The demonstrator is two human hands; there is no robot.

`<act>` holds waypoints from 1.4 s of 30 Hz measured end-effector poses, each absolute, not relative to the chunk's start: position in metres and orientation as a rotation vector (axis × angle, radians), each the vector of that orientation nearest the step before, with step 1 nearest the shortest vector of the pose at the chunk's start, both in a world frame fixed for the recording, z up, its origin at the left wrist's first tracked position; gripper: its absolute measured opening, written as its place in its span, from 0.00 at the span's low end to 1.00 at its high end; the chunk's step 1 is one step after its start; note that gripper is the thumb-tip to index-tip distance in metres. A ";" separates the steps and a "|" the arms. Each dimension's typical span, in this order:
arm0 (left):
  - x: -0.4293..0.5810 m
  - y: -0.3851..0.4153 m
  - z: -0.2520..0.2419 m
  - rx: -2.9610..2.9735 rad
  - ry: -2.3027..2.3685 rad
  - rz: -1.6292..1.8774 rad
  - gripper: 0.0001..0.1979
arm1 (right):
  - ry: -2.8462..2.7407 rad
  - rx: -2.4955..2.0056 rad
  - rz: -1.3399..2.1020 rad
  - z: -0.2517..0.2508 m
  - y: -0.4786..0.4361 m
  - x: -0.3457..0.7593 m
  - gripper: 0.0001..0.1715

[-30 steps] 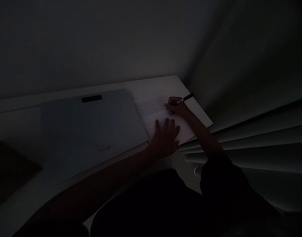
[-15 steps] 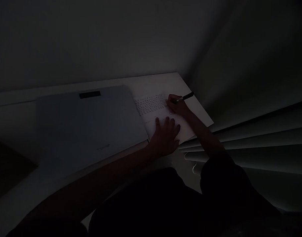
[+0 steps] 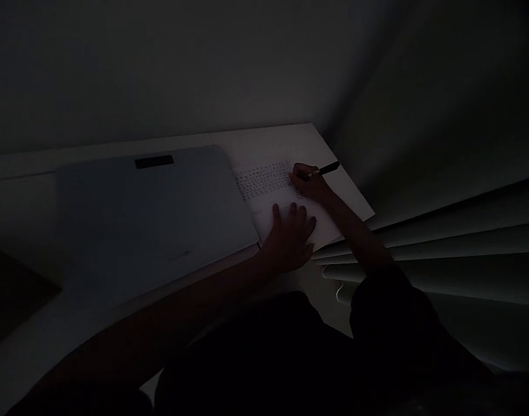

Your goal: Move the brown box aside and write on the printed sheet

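Little has moved since the earlier frames: both hands stay where they were on the sheet, and only the view has drifted, so the desk sits a touch higher in the picture. The right hand (image 3: 308,184) is closed around a dark pen (image 3: 324,170), fingers pinched low on the barrel, the back end slanting up and to the right; the tip, hidden by the fingers, seems to meet the paper (image 3: 286,199) just below a block of printed rows. The left hand (image 3: 290,234) lies flat and open on the near part of the same sheet, fingers spread, pinning it down and holding nothing.

Judging by this, the step in hand is marking or writing on the page below the print. The next stroke likely calls for a steady sheet and a small wrist move, since the light is very poor and the marks are too faint to read.

Just to the left of the paper lies a closed laptop (image 3: 152,219) on the white desk (image 3: 268,141). Window blinds (image 3: 442,242) hang beside the desk's right edge.
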State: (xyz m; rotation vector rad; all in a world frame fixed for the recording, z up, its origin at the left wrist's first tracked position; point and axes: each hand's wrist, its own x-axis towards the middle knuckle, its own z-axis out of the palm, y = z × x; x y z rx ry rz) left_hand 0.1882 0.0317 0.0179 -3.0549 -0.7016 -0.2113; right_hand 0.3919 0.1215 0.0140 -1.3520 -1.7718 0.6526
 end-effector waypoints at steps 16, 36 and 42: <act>0.187 0.031 0.021 -3.063 -0.703 -0.186 0.33 | -1.733 -1.500 0.696 0.015 0.122 0.389 0.21; 0.187 0.032 0.021 -3.044 -0.696 -0.180 0.33 | -1.675 -1.425 0.664 0.011 0.123 0.390 0.19; 0.187 0.031 0.021 -3.068 -0.704 -0.161 0.33 | -1.715 -1.408 0.596 0.008 0.126 0.391 0.19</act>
